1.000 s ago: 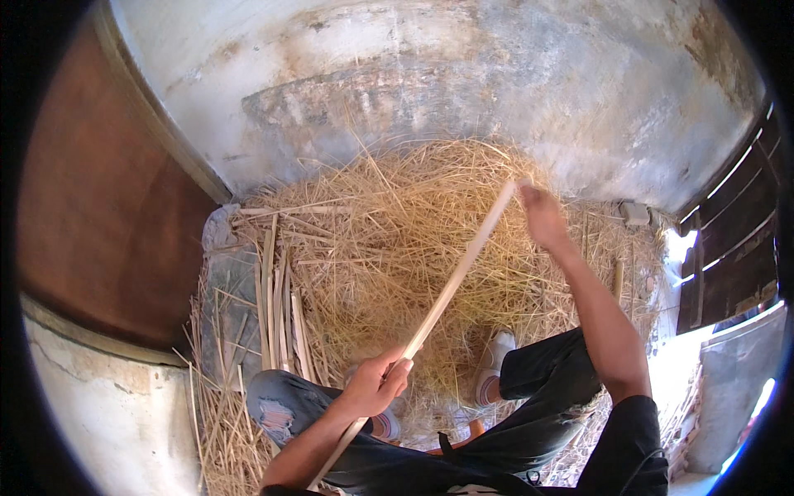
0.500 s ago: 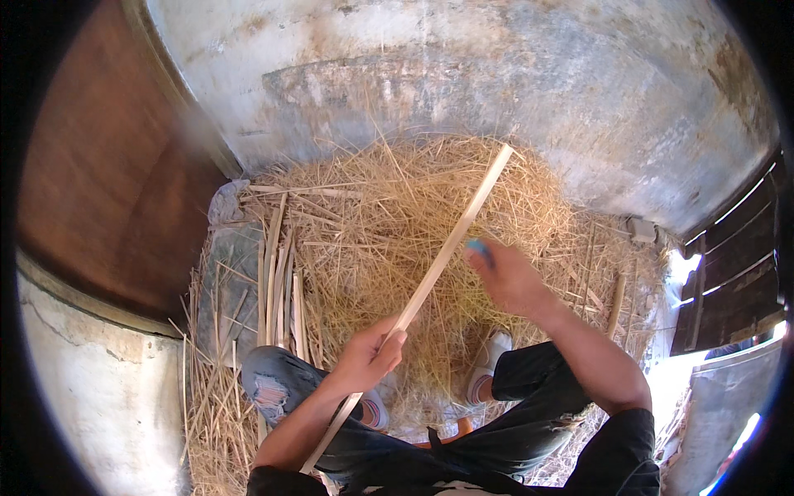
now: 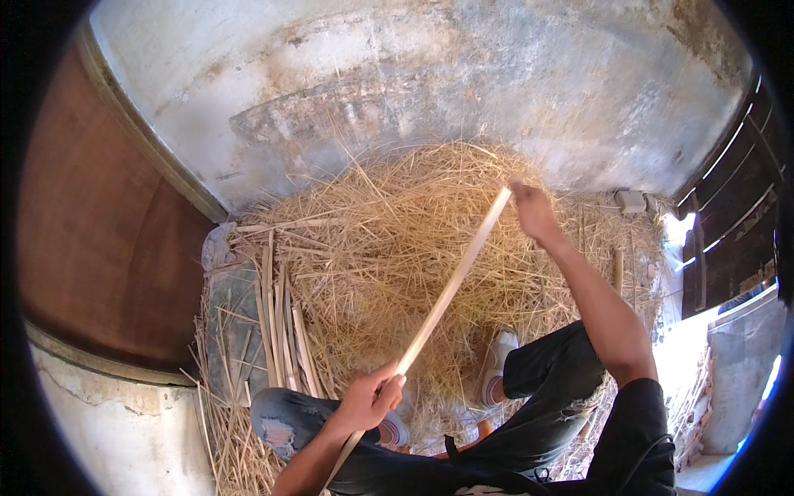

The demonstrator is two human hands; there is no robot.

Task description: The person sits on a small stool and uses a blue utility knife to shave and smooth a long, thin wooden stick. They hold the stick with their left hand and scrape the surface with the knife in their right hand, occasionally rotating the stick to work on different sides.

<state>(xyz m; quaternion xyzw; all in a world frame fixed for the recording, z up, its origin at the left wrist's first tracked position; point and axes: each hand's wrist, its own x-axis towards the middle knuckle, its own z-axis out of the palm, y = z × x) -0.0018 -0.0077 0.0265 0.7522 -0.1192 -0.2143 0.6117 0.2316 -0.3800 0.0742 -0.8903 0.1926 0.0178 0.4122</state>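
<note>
My left hand [image 3: 370, 403] is closed around a long, pale wooden strip [image 3: 453, 283], probably split bamboo. From that grip the strip slants up and to the right over the straw, while its lower end runs back under my left forearm. My right hand [image 3: 538, 215] is at the strip's far tip, with its fingers curled beside the end. Whatever lies inside those fingers is hidden; a small blue object showed there half a second ago.
Loose straw and shavings [image 3: 397, 240] cover the floor around my shoes. Several similar pale strips [image 3: 285, 331] lie to the left, near a grey slab [image 3: 230, 310]. A stained wall [image 3: 397, 91] rises ahead, a brown panel [image 3: 107, 240] stands left, and dark boards [image 3: 732, 223] are at right.
My right hand has moved up and away, from beside the strip's middle to its far tip. The blue object is no longer visible. My left hand still grips the strip, and the view has shifted slightly.
</note>
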